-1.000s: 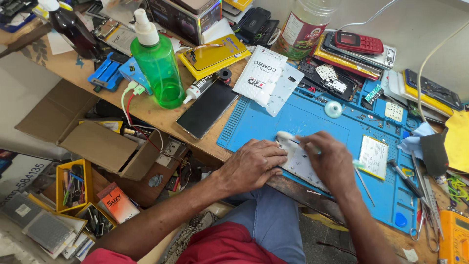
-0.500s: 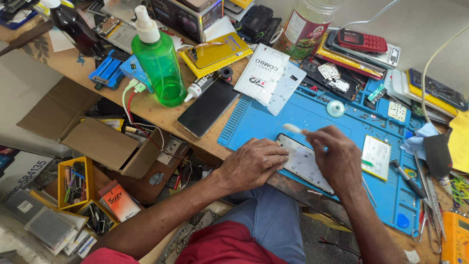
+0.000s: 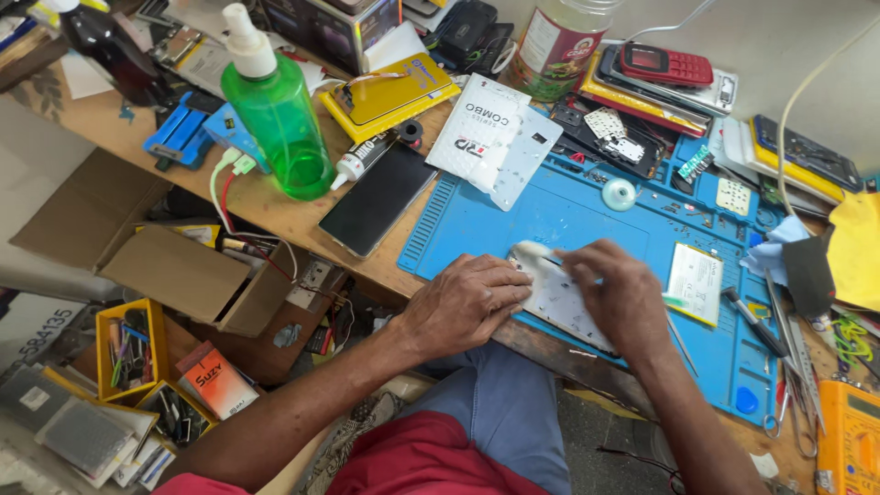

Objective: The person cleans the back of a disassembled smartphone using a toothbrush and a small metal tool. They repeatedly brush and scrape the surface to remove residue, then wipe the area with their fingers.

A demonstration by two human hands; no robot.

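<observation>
Blue silicone mat (image 3: pixel 550 220) under both hands, a pale opened phone body (image 3: pixel 564 298) pinned between them.

Head view: left hand (image 3: pixel 463 302) pressed flat, fingers together, on the near-left edge of the phone body; right hand (image 3: pixel 619 293) curled over its upper right part, pinching what looks like a thin white-tipped tool (image 3: pixel 532 250), grip partly hidden. Just right of that hand, a flat pale battery (image 3: pixel 695 282) on the mat. Farther back on the wooden worktop (image 3: pixel 266 206), well apart: a green pump bottle (image 3: pixel 275 115) and a dark glass panel (image 3: pixel 378 197) beside it.
</observation>
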